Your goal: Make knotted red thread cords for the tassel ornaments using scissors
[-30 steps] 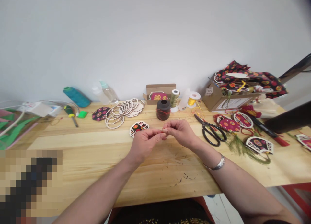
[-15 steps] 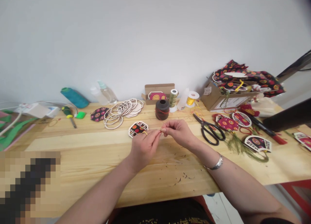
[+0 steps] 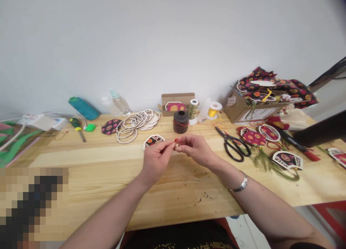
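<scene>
My left hand (image 3: 156,160) and my right hand (image 3: 196,150) meet over the middle of the table, fingertips pinched close together. Between them shows a short bit of red cord (image 3: 176,141), with a tiny pale piece beside it too small to make out. A wood-framed patterned ornament (image 3: 154,139) lies just behind my left hand, which partly covers it. Beyond my fingers stands a dark spool (image 3: 181,123) with red cord around it. Black-handled scissors (image 3: 234,144) rest to the right of my right hand.
Pale wooden frames (image 3: 135,123) are heaped at back left, near a screwdriver (image 3: 77,129) and a teal thread cone (image 3: 84,108). Green thread (image 3: 193,110) and a yellow cord spool (image 3: 214,111) stand at the back. Finished ornaments (image 3: 287,159) and a full cardboard box (image 3: 243,110) occupy the right.
My left hand has shifted slightly left and the fingertips have drawn a little apart. Red cord now shows between them. Surrounding objects stay where they were.
</scene>
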Action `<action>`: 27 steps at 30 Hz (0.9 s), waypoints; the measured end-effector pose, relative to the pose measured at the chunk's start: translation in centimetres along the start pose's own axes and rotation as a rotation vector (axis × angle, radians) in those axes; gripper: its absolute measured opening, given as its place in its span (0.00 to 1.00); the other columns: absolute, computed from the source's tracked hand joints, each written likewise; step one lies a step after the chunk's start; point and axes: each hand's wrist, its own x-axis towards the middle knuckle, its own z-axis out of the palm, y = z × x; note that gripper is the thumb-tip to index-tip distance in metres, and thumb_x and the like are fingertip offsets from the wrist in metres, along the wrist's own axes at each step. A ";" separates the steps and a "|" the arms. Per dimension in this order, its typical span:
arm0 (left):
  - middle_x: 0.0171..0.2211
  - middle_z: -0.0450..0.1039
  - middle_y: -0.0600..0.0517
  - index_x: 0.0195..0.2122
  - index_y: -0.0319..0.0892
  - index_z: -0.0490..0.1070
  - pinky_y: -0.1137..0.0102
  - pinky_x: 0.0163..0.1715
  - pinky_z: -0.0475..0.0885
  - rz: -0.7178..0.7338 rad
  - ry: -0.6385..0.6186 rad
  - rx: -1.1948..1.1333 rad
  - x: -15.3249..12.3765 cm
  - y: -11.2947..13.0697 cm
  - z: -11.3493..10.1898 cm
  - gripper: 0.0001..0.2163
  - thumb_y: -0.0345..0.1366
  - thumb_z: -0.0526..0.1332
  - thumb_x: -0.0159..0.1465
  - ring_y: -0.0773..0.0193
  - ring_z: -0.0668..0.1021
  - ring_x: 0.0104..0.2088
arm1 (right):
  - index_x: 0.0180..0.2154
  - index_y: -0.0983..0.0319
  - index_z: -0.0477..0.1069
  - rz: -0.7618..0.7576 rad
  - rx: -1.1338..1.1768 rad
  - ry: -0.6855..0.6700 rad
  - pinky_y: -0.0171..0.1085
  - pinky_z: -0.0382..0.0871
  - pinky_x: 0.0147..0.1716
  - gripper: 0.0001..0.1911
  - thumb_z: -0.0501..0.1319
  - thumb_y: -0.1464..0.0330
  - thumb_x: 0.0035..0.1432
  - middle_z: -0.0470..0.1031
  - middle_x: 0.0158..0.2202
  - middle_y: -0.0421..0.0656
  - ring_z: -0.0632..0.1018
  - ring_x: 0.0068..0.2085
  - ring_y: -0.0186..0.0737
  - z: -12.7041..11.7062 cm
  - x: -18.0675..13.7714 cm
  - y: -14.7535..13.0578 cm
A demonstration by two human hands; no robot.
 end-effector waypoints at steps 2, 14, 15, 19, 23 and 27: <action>0.28 0.82 0.51 0.32 0.40 0.82 0.72 0.31 0.75 -0.074 0.020 -0.047 0.3 0.2 -0.1 0.07 0.32 0.63 0.58 0.62 0.81 0.28 | 0.34 0.63 0.78 -0.030 -0.075 0.006 0.35 0.72 0.37 0.09 0.67 0.66 0.50 0.82 0.34 0.42 0.79 0.34 0.35 0.2 -0.2 0.1; 0.22 0.76 0.55 0.25 0.41 0.77 0.77 0.33 0.73 -0.063 0.020 -0.109 0.7 -0.3 -0.2 0.07 0.32 0.62 0.59 0.68 0.77 0.27 | 0.33 0.63 0.76 -0.441 -0.836 0.134 0.32 0.66 0.31 0.11 0.56 0.72 0.64 0.80 0.30 0.44 0.77 0.30 0.36 0.3 -1.0 1.1; 0.22 0.76 0.55 0.25 0.41 0.77 0.77 0.33 0.72 -0.062 0.020 -0.108 0.8 -0.3 -0.2 0.07 0.32 0.62 0.59 0.68 0.77 0.27 | 0.33 0.63 0.76 -0.469 -0.873 0.130 0.32 0.66 0.32 0.11 0.56 0.72 0.64 0.80 0.31 0.44 0.77 0.30 0.36 0.3 -1.0 1.2; 0.22 0.75 0.55 0.25 0.41 0.77 0.77 0.32 0.72 -0.056 0.018 -0.102 0.8 -0.5 -0.1 0.07 0.32 0.62 0.59 0.68 0.76 0.26 | 0.35 0.63 0.76 -0.572 -1.029 0.102 0.32 0.64 0.31 0.12 0.54 0.74 0.65 0.80 0.31 0.44 0.77 0.31 0.36 0.2 -1.3 1.0; 0.21 0.75 0.55 0.25 0.40 0.78 0.76 0.32 0.72 -0.068 0.020 -0.109 0.7 -0.5 -0.1 0.07 0.33 0.62 0.58 0.68 0.75 0.26 | 0.35 0.64 0.74 -0.676 -1.161 0.107 0.32 0.62 0.28 0.11 0.54 0.74 0.64 0.78 0.28 0.42 0.75 0.29 0.35 0.3 -1.6 1.1; 0.20 0.73 0.55 0.23 0.41 0.77 0.76 0.30 0.72 -0.081 0.025 -0.112 0.8 -0.3 -0.1 0.08 0.33 0.62 0.58 0.68 0.75 0.25 | 0.33 0.63 0.72 -0.816 -1.335 0.153 0.35 0.58 0.26 0.11 0.53 0.75 0.64 0.73 0.25 0.41 0.70 0.26 0.35 0.4 -1.6 1.3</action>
